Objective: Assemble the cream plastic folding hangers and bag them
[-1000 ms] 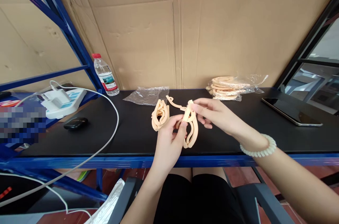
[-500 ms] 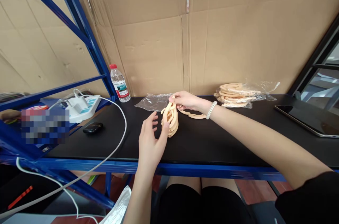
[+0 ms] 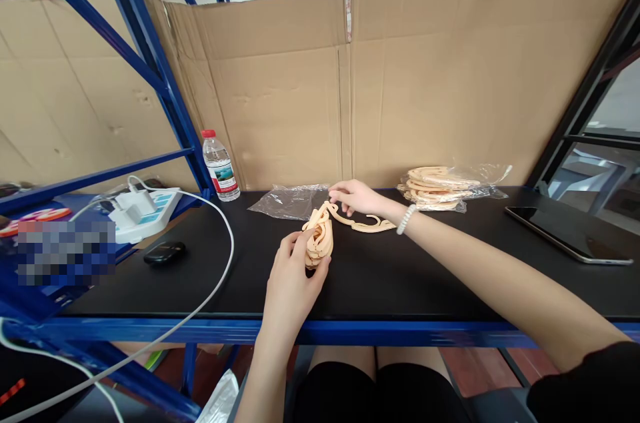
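My left hand [image 3: 295, 279] is closed around the near side of a stack of beige, curved, hanger-like pieces [image 3: 320, 243] on the black tabletop. Fingers lie along its left side, with the thumb at the lower right. Just beyond the stack's top end, my right hand [image 3: 357, 197] has loosely bent fingers, apart from one another, with nothing visible between them. Beneath it lies a single beige curved piece [image 3: 373, 227] with a hooked end, reaching right toward the bracelet; its left end meets or overlaps the stack. Whether the right fingertips touch it is unclear.
Behind the stack lies a flat clear plastic bag [image 3: 290, 201]. Bagged beige pieces [image 3: 435, 188] are piled at the back right, with a tablet [image 3: 565, 234] farther right. To the left are a water bottle [image 3: 220, 169], a black mouse [image 3: 165, 253], a power strip [image 3: 155, 213] and a white cable [image 3: 227, 263].
My left hand has closed around the stack's near side, where its fingers were spread before. My right hand has come off the stack's top end, and its fingers have loosened. The camera view has shifted slightly.
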`<action>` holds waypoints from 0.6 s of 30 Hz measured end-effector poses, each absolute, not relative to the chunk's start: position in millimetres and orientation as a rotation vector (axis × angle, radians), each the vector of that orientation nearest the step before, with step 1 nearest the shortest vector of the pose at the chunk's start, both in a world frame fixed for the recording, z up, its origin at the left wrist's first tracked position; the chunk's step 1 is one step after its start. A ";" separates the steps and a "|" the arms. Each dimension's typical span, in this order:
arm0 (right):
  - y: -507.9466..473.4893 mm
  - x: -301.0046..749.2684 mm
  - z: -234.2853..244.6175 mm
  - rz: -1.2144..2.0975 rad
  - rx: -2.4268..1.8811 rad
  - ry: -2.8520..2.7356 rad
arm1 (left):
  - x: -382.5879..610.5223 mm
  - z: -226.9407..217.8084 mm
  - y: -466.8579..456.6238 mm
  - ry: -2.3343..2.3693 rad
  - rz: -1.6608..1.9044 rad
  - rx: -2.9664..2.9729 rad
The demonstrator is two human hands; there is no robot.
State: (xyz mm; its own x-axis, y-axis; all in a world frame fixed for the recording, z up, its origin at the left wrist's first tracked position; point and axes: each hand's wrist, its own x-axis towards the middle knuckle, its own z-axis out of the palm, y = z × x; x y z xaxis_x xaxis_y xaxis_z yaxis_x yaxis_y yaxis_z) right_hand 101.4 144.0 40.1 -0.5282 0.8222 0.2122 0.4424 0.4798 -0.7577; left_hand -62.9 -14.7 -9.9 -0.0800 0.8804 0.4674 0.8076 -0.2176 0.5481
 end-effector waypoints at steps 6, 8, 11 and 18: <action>120.3 164.5 32.4 0.472 -1.124 -2.256 | -61.8 -10.3 -14.7 1.940 1.137 2.095; 109.4 178.1 22.1 0.353 -1.133 -2.297 | -60.7 -11.6 -14.0 1.983 1.133 2.131; 97.6 188.8 8.7 0.225 -1.099 -2.342 | -57.3 -12.4 -14.6 2.055 1.099 2.205; 70.5 177.0 1.5 0.146 -0.959 -2.421 | -50.8 -16.4 -19.8 2.023 1.051 2.360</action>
State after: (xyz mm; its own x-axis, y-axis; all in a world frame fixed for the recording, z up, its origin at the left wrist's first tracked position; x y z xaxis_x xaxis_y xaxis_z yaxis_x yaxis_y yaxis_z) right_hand 177.0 70.5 1.5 -0.6097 0.6635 0.4337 0.6064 0.7428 -0.2839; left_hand -50.8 -19.8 -16.4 0.0395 0.8377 0.5447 0.9271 -0.2340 0.2928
